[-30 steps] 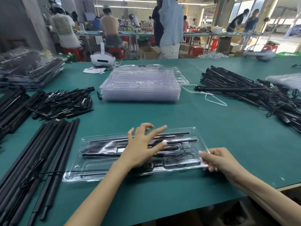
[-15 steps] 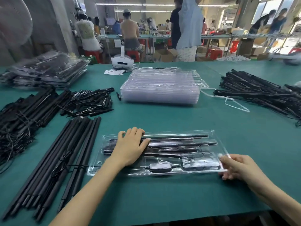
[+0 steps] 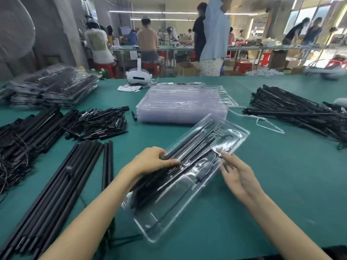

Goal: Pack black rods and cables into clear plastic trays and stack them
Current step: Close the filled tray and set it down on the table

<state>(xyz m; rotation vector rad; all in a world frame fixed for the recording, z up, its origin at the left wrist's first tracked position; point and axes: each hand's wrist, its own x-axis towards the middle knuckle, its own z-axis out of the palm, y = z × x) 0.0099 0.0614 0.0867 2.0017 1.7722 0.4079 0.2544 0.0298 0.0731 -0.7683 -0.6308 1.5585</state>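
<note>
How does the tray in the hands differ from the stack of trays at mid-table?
The held tray is loaded with black rods and a cable; the stack of trays looks empty and clear. The held tray is a single one, turned diagonally, gripped at its edge by the left hand with the right hand at its other side; the stack is many layers deep and sits flat and square on the green table. Both are clear moulded plastic of the same shape.

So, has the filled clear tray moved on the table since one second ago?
Yes. The filled tray, held by the left hand, has swung from parallel with the empty tray stack to diagonal, its far end toward that stack.
</note>
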